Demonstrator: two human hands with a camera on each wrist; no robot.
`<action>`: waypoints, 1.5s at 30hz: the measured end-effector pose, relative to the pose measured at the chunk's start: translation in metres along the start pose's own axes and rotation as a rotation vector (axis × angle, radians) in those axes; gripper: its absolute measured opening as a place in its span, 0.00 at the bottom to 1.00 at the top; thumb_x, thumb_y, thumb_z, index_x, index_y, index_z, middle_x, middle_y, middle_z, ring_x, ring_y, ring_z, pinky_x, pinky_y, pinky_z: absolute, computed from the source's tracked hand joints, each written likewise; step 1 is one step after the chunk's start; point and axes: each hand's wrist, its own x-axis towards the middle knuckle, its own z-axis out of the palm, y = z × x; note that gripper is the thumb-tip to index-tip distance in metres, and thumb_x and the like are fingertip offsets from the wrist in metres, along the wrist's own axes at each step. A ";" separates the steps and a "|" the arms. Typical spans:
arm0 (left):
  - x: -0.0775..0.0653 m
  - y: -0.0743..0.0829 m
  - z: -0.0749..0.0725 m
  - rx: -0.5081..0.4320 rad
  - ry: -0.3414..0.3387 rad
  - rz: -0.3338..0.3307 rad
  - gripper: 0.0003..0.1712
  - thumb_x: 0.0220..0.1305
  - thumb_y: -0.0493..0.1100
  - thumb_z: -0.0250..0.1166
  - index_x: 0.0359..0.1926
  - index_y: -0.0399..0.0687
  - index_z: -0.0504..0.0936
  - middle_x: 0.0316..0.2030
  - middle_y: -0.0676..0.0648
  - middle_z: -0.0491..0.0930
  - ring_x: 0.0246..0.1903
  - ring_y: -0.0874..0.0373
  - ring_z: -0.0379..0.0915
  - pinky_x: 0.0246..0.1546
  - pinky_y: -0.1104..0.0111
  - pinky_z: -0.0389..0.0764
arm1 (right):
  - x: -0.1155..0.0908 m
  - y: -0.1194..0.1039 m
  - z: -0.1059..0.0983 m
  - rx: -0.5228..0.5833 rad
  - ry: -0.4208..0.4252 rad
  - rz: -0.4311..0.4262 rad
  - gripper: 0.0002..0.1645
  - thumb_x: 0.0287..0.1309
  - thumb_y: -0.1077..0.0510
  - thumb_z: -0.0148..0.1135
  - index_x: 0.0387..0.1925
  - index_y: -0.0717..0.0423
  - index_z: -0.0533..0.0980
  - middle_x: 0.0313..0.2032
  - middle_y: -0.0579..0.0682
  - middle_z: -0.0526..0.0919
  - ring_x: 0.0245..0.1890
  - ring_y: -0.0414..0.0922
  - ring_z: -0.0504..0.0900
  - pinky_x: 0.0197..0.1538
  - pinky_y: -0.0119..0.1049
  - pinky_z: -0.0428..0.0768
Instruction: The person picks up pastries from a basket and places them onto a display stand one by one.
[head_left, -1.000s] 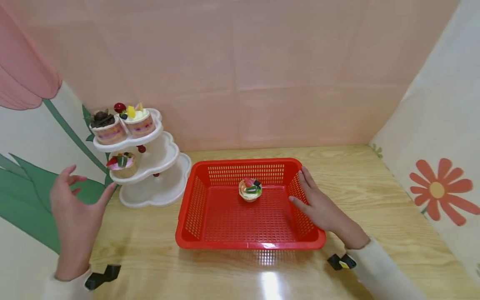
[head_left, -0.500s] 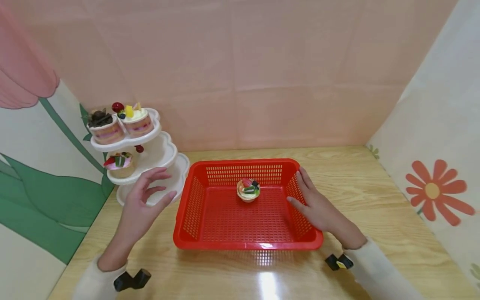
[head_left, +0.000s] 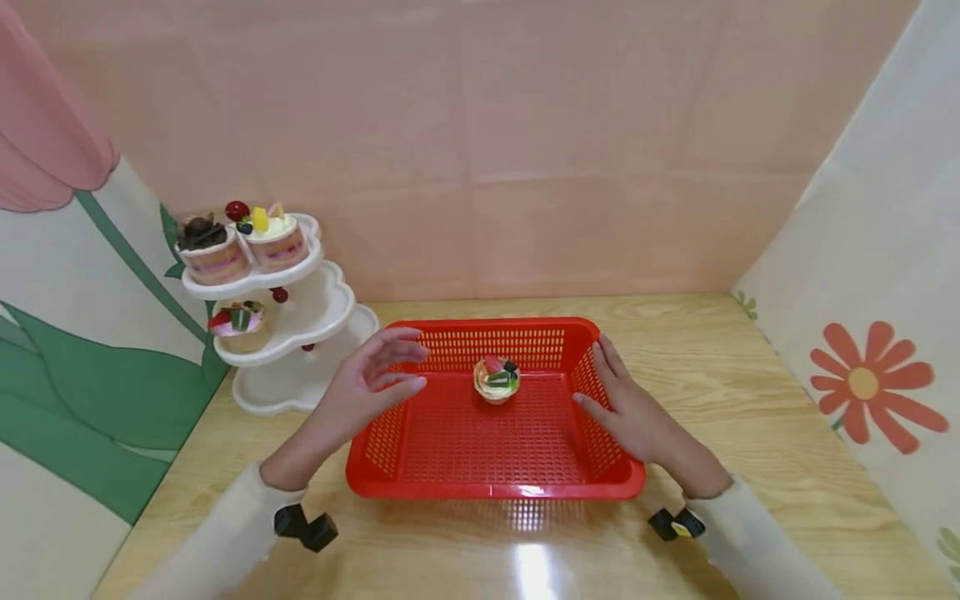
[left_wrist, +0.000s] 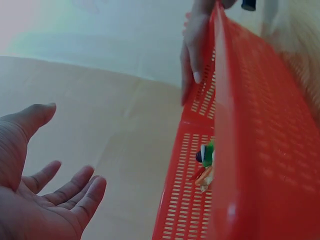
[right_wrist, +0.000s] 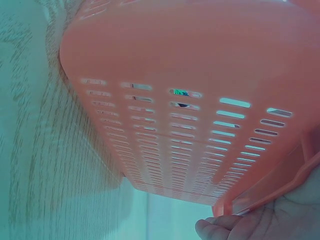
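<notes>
A red plastic basket (head_left: 491, 492) with slotted walls stands on the table. Inside it, toward the back wall, sits a small fruit-topped tart (head_left: 496, 381) with strawberry and green pieces on cream. My left hand (head_left: 371, 379) hovers over the basket's left rim, thumb and fingers spread apart with nothing between them; the left wrist view shows its palm and loosely bent fingers (left_wrist: 87, 197). My right hand (head_left: 637, 417) rests on the basket's right rim, fingers lying straight along it and thumb pointing inward. In the right wrist view the slotted outer wall (right_wrist: 180, 65) hides most of the tart.
A white three-tier stand (head_left: 262, 400) is left of the basket. Its top tier bears a chocolate-topped cake cup (head_left: 213, 258) and a fruit-topped cake cup (head_left: 277, 246); a pink-topped tart (head_left: 242, 327) sits on the middle tier. A pink wall covering (head_left: 525, 167) rises behind.
My left hand has moved right, from beside the stand, past its lower tier, to the basket's left rim. The right hand, basket and tart have stayed in place.
</notes>
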 end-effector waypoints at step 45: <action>0.111 -0.070 0.033 0.075 -0.246 -0.171 0.31 0.65 0.40 0.71 0.67 0.43 0.73 0.57 0.33 0.78 0.58 0.42 0.75 0.56 0.57 0.80 | 0.002 -0.001 -0.001 0.005 -0.017 0.022 0.53 0.75 0.38 0.50 0.79 0.61 0.35 0.80 0.57 0.28 0.77 0.66 0.47 0.66 0.65 0.66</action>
